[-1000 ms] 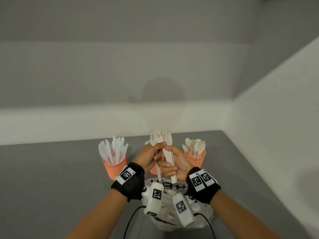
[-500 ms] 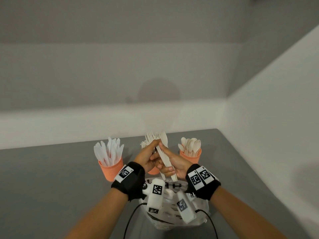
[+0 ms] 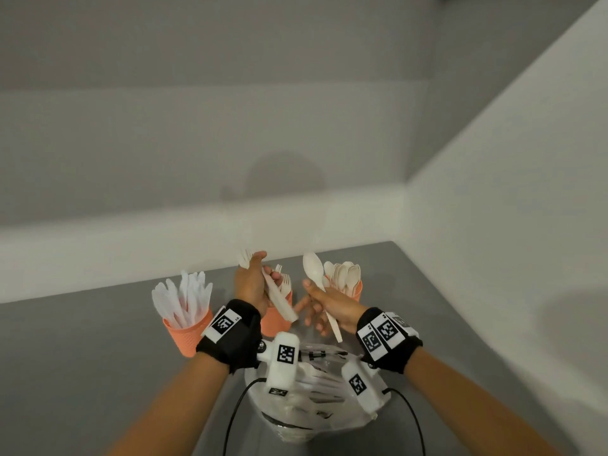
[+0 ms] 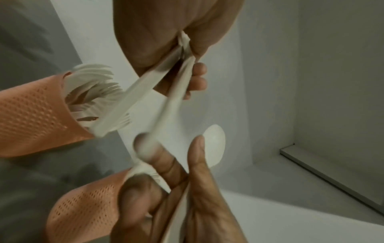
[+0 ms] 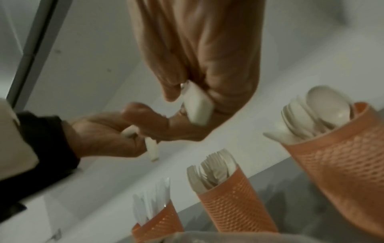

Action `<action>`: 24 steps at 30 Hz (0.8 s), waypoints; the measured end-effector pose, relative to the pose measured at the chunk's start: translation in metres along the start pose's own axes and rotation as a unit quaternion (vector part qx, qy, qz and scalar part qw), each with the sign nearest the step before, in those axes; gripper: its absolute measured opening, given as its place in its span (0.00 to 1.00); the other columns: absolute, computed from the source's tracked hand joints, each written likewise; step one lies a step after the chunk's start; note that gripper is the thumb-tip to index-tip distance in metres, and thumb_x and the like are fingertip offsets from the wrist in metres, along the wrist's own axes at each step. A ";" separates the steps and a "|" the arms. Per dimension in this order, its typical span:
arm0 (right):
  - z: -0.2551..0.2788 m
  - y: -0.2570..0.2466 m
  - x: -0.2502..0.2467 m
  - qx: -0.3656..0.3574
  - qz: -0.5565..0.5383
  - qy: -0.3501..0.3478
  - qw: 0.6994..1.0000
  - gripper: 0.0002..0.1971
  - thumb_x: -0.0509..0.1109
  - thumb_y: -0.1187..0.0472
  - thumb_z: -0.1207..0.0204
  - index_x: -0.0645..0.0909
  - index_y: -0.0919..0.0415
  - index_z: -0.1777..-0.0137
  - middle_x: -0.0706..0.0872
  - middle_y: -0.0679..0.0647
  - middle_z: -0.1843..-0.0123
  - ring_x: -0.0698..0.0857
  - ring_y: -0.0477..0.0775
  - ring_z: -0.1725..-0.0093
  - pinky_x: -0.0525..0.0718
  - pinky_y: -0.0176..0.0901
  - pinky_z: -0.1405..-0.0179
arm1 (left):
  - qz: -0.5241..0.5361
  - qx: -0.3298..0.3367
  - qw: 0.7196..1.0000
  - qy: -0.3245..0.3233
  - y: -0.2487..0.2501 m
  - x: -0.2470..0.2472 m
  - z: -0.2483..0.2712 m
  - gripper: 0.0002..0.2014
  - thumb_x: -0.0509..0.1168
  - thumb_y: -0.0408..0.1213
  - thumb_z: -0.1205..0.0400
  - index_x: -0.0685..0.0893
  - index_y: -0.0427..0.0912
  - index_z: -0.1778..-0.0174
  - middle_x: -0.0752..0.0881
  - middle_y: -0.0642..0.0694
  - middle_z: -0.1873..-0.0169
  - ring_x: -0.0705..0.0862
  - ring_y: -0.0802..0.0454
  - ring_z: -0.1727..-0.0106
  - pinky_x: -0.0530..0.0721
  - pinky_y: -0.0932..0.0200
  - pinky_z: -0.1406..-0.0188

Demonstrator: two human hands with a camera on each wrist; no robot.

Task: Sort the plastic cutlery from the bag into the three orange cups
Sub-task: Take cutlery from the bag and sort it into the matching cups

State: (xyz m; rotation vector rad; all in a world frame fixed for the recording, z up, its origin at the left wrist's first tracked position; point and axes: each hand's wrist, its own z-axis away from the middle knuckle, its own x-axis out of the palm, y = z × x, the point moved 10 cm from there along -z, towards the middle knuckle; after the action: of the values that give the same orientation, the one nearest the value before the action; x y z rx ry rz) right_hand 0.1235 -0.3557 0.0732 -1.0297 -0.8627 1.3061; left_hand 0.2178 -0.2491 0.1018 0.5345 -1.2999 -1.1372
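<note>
On the smooth matte grey bench (image 3: 82, 357) stand three orange cups with a perforated, mesh-like plastic wall, each tapering toward its base. The left cup (image 3: 187, 335) bristles with thin, translucent white knives (image 3: 182, 296); the middle cup (image 3: 274, 315) holds cream forks (image 5: 216, 169) with their tines up; the right cup (image 5: 340, 166) is packed with cream spoons (image 3: 343, 274), their oval bowls overlapping. The left hand (image 3: 251, 284) hovers above the middle cup, its grip closed round a small bundle of flat-handled forks (image 3: 278, 299), tines poking up past the thumb and the squared handle ends angled down toward that cup. The right hand (image 3: 332, 306) sits just beside the right cup, thumb and fingers pinching the slim handle of a single spoon (image 3: 314, 269) whose smooth rounded bowl points upward; its lower fingers hang loosely spread below the handle. The two hands are close but apart. Near the person, under the wrists, lies a crinkled clear plastic bag (image 3: 316, 413) with more pale cutlery showing dimly through its glossy film. Black wrist bands with square printed markers wrap both wrists (image 3: 230, 337).
</note>
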 end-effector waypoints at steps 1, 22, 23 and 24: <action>0.000 0.000 -0.005 0.001 0.015 0.006 1.000 0.28 0.50 0.39 0.18 0.81 0.60 0.59 0.80 0.47 0.81 0.70 0.41 0.88 0.68 0.28 0.89 | -0.018 0.009 1.000 -0.004 0.003 0.004 0.000 0.06 0.57 0.36 0.15 0.77 0.44 0.58 0.70 0.53 0.86 0.70 0.59 0.86 0.74 0.67 0.83; -0.005 -0.053 -0.085 -0.192 0.011 0.147 0.970 0.09 0.57 0.72 0.18 0.74 0.59 0.55 0.86 0.52 0.67 0.85 0.38 0.74 0.84 0.30 0.68 | -0.254 0.131 0.950 -0.123 -0.001 0.065 0.006 0.13 0.62 0.38 0.17 0.75 0.44 0.69 0.72 0.53 0.83 0.69 0.58 0.83 0.70 0.62 0.77; -0.006 -0.051 -0.097 -0.193 0.002 0.171 0.966 0.10 0.57 0.73 0.18 0.73 0.58 0.55 0.87 0.54 0.65 0.86 0.39 0.72 0.85 0.33 0.66 | -0.232 0.127 0.959 -0.105 0.003 0.058 0.000 0.12 0.60 0.37 0.17 0.75 0.43 0.68 0.72 0.53 0.84 0.69 0.59 0.84 0.71 0.61 0.75; -0.005 -0.049 -0.110 -0.195 -0.004 0.195 0.961 0.12 0.56 0.74 0.19 0.73 0.56 0.55 0.87 0.56 0.63 0.87 0.41 0.70 0.86 0.35 0.64 | -0.214 0.130 0.964 -0.086 0.008 0.049 -0.006 0.11 0.58 0.35 0.16 0.75 0.43 0.66 0.73 0.54 0.85 0.70 0.59 0.84 0.71 0.61 0.74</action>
State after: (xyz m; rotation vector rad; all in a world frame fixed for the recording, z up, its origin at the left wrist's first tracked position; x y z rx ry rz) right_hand 0.1348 -0.4642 0.1242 -1.5325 -0.8307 0.8931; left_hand 0.2194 -0.2904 0.1298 0.9633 -1.5397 -1.3984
